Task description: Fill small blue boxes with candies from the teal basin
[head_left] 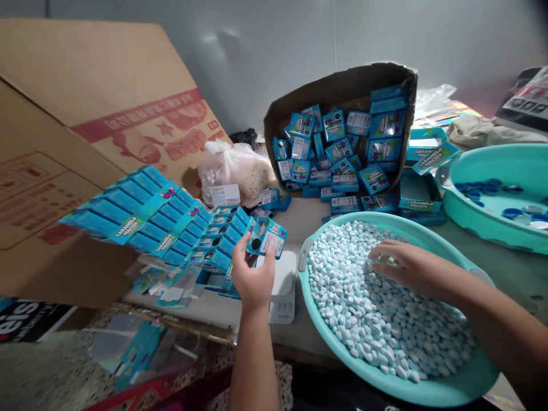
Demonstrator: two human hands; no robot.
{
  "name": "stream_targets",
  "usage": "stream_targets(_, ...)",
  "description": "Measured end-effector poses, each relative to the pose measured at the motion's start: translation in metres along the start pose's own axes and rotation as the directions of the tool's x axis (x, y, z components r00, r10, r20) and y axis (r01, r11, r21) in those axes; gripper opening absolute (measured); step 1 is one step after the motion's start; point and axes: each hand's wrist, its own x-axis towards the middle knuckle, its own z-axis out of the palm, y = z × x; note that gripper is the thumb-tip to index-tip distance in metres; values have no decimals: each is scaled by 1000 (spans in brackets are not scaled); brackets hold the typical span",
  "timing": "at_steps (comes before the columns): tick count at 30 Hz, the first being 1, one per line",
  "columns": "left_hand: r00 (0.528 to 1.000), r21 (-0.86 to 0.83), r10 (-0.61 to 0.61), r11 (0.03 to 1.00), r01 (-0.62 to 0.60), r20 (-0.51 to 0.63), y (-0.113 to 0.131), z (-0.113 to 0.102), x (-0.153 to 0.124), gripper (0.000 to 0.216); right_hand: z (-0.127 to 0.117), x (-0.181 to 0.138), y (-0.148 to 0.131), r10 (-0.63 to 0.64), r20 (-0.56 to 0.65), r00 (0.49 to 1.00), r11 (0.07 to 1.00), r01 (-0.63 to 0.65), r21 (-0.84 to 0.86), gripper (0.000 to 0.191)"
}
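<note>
My left hand holds a small blue candy box between thumb and fingers, tilted just above a white digital scale. The box has a printed label and a dark round spot on its face. My right hand is in the turquoise basin, its fingers curled at the surface of the pale blue and white candies. Some pale pieces seem to be between those fingers, partly hidden. Left of the scale, rows of blue candy boxes stand in open display trays.
A cardboard carton lies on its side, full of blue boxes. A big cardboard box rises at the left. Further right sits a second turquoise basin with blue caps. A plastic bag rests at the back. Torn packaging lies near the front edge.
</note>
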Motion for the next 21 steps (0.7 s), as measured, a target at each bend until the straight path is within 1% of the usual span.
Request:
stream_targets(2,999,19,-37,999,37,-34,-1,-13,-2,62,0,1,0,4,25,1000,1000,-5,6,41)
stream_targets(4,996,12,-87,996,87,-33,-6,-23,-7,62,-1,1,0,7,39,999,1000,-7,9,42)
stream_targets(6,994,42,-105,994,105,-19,-11,-30,-12,60,-1,2,0,7,32,999,1000,-7,4,42)
stream_targets(7,994,80,-109,991,108,5,-14,-32,-14,59,-1,2,1,4,30,1000,1000,-4,0,42)
stream_targets(9,983,182,-148,975,126,113,-19,-35,-19,62,0,2,2,-4,25,1000,1000,4,-4,42)
stream_targets(11,944,269,-238,947,174,228,-25,-35,-23,69,0,2,4,-10,35,999,1000,10,2,43)
stream_targets(13,908,294,-314,928,230,278,-30,-35,-28,76,0,2,3,-16,39,999,1000,16,2,43)
stream_targets(14,906,281,-321,928,244,276,-32,-36,-31,80,-1,2,3,-14,40,999,1000,14,-2,42)
stream_targets(15,915,249,-301,939,236,269,-33,-38,-34,83,-1,1,2,-9,38,999,1000,10,-7,42)
stream_targets(16,932,204,-252,958,202,259,-34,-41,-36,84,-1,1,1,-4,36,999,1000,5,-13,42)
stream_targets(18,978,126,-81,990,57,193,-34,-54,-39,83,-2,2,-1,0,33,999,1000,1,-21,43)
stream_targets(19,991,121,25,992,-41,128,-34,-64,-39,78,-2,2,-2,0,31,1000,1000,1,-22,44)
stream_targets(20,991,150,126,980,-132,52,-34,-75,-38,71,-2,2,-2,-2,34,999,1000,2,-23,44)
stream_targets(21,976,203,215,958,-204,-37,-34,-86,-36,62,-3,2,-1,0,36,999,1000,1,-24,43)
